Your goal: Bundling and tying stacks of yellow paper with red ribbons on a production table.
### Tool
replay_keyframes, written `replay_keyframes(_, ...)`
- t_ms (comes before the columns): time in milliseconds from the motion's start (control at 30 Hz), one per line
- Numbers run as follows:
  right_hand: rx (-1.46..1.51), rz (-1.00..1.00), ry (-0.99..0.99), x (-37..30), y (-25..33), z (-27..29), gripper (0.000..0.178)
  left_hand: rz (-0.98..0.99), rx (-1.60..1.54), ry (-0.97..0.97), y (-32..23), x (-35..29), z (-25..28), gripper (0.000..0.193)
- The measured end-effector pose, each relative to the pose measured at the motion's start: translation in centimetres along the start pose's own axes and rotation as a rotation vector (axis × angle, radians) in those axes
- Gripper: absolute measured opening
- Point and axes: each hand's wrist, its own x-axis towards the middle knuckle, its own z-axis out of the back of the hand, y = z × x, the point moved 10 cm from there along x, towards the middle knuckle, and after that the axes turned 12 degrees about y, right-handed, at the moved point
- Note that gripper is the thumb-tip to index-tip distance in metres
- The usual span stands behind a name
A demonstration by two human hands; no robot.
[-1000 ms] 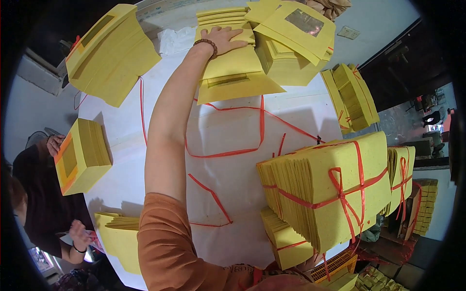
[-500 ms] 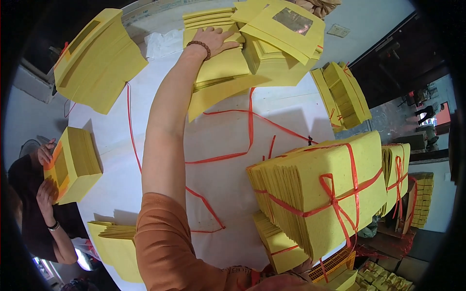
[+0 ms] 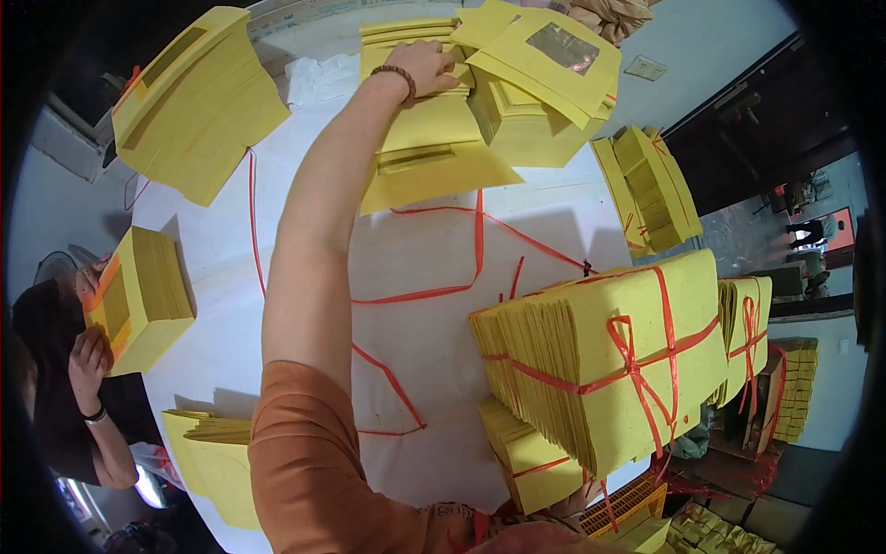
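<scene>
My left hand (image 3: 423, 66) reaches to the far side of the table, a brown bead bracelet on its wrist. Its fingers are bent over a stack of yellow paper envelopes (image 3: 426, 125), seeming to grip their upper edges. The front envelope (image 3: 438, 171) of that stack leans out and shows a slot-like window. Just right of the hand stands another thick stack (image 3: 526, 134), topped by loose envelopes with a clear window (image 3: 563, 48). At the lower edge, a bit of my right hand (image 3: 577, 503) shows under a large bundle (image 3: 637, 369) tied with red ribbon; its fingers are hidden.
Red ribbon (image 3: 479, 240) lies across the white table (image 3: 415, 342). Envelope stacks stand at the far left (image 3: 198, 111) and near left (image 3: 217, 462). A co-worker's hands (image 3: 88, 365) hold another stack (image 3: 157, 300) at the left edge. Tied bundles (image 3: 651, 189) stand along the right.
My left hand's spread fingers have bent in over the stack. The front envelope has swung toward the right, and its slot-like window now shows. My view has shifted slightly.
</scene>
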Motion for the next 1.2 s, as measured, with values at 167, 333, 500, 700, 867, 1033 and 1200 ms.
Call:
replay_keyframes(167, 0.063, -0.040, -0.131, -0.8, 1.3, 2.6, 0.054, -0.148, -0.281, -0.037, 1.5, -1.7, 0.2, 0.029)
replay_keyframes(333, 0.112, -0.039, -0.155, -0.7, 3.1, 4.9, 0.046, -0.200, -0.045, -0.093, 2.9, -8.7, 0.4, 0.056)
replay_keyframes(500, 0.104, 0.038, -0.258, -0.5, 4.1, 6.3, 0.043, -0.071, 0.130, 0.049, 3.4, -14.1, -3.0, 0.083)
replay_keyframes(700, 0.296, 0.025, -0.285, 0.0, 4.8, 8.2, 0.036, -0.112, -0.281, -0.048, 1.2, -16.8, -4.1, 0.079)
replay_keyframes(867, 0.031, 0.022, -0.365, -0.4, 5.6, 9.2, 0.031, -0.098, -0.670, -0.246, 1.8, -14.9, -2.8, 0.045)
replay_keyframes(1033, -0.002, 0.036, -0.371, -0.5, 5.6, 9.2, 0.031, 0.276, -1.044, -0.340, 4.9, -13.6, -5.2, 0.037)
replay_keyframes(1200, 0.065, 0.030, -0.374, -0.7, 5.4, 9.1, 0.032, 0.279, -0.363, -0.619, 1.2, -14.9, -1.2, 0.043)
